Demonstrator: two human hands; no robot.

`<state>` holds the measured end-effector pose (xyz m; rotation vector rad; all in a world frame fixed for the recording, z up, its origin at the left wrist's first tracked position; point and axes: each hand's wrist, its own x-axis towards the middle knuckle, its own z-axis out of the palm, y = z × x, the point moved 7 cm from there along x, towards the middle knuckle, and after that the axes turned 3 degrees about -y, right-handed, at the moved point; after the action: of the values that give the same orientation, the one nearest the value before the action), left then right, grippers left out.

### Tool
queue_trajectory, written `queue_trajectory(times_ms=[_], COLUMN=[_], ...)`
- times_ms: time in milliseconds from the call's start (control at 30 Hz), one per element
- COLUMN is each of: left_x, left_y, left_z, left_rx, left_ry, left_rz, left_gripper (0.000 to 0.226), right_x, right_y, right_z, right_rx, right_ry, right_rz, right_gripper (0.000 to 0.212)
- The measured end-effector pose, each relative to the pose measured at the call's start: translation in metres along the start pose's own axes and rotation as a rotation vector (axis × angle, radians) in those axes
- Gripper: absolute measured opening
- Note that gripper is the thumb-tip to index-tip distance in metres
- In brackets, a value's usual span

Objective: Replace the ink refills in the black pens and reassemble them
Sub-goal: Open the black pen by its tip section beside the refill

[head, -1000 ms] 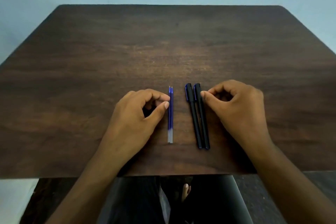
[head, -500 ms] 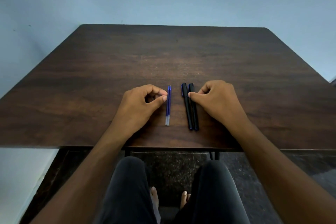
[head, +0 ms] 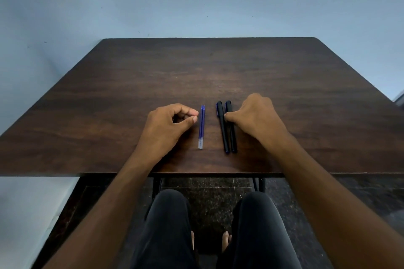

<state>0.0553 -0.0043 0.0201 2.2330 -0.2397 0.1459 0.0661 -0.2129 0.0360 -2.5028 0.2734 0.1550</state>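
On my feed the left hand (head: 169,125) rests on the dark wooden worktop (head: 306,85), its fingers (head: 192,113) curled with thumb and forefinger tips nearly meeting; I see nothing pinched between them, and they stop just short of the refills. Just right of that hand lie two blue ink refills (head: 201,126), side by side and touching, tips pointing far, clear ends near. Further right, apart from the refills, two black pens (head: 227,129) lie parallel and touching, caps at the far end. The right hand (head: 254,116) sits against the right-hand pen, thumb tip touching its barrel; its other fingers are hidden behind the back of the hand, so I cannot tell whether they clasp the pen. Both forearms run off the near edge.
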Motion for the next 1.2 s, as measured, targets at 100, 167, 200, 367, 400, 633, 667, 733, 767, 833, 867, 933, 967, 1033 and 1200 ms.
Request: queue_trajectory(times_ms=[100,167,200,367,400,633,667,733,767,833,867,933,967,1033,1200], left_x=[0.000,0.000,0.000,-0.002,-0.002,-0.006,-0.005,-0.001,0.001,0.006,0.008,0.011,0.011,0.012,0.009], left_y=[0.001,0.001,0.001,0.001,0.002,0.030,0.033,0.038,0.041,0.046,0.047,0.047,0.047,0.047,0.044], left_z=[-0.002,-0.001,-0.001,-0.004,-0.005,-0.008,-0.005,0.001,0.004,0.004,0.003,0.000,-0.001,-0.003,-0.003], left_rx=[-0.020,-0.035,-0.038,-0.025,-0.014,-0.155,-0.274,-0.490,-0.551,-0.627,-0.660,-0.728,-0.757,-0.794,-0.833], left_ry=[0.005,0.002,-0.001,0.025,0.049,0.131,0.093,0.014,-0.016,-0.035,-0.028,-0.011,-0.004,0.017,0.043], left_rz=[0.001,0.001,0.003,0.021,0.035,0.028,-0.031,-0.146,-0.182,-0.197,-0.190,-0.197,-0.201,-0.197,-0.197], left_gripper=[0.017,0.018,0.019,0.020,0.020,0.015,0.014,0.018,0.023,0.030,0.032,0.035,0.036,0.033,0.028], right_x=[0.000,-0.001,-0.001,-0.003,-0.004,-0.022,-0.029,-0.041,-0.046,-0.052,-0.053,-0.053,-0.051,-0.048,-0.044], right_y=[-0.001,-0.002,-0.002,-0.005,-0.005,-0.017,-0.025,-0.042,-0.049,-0.060,-0.062,-0.061,-0.058,-0.049,-0.044], right_z=[0.000,0.000,0.000,-0.002,-0.003,-0.009,-0.010,-0.012,-0.012,-0.013,-0.015,-0.021,-0.022,-0.017,-0.015], right_rx=[-0.001,0.004,0.006,-0.023,-0.031,0.071,0.069,0.029,-0.005,-0.067,-0.071,0.025,0.144,0.470,0.498], right_ry=[-0.009,-0.021,-0.027,-0.031,-0.025,0.017,0.017,0.009,0.005,0.009,0.029,0.085,0.081,-0.021,-0.012], right_rz=[0.016,0.022,0.029,0.057,0.054,-0.139,-0.194,-0.303,-0.347,-0.403,-0.424,-0.450,-0.438,-0.383,-0.433], right_gripper=[0.042,0.041,0.040,0.044,0.046,0.036,0.035,0.031,0.030,0.028,0.026,0.022,0.020,0.015,0.024])
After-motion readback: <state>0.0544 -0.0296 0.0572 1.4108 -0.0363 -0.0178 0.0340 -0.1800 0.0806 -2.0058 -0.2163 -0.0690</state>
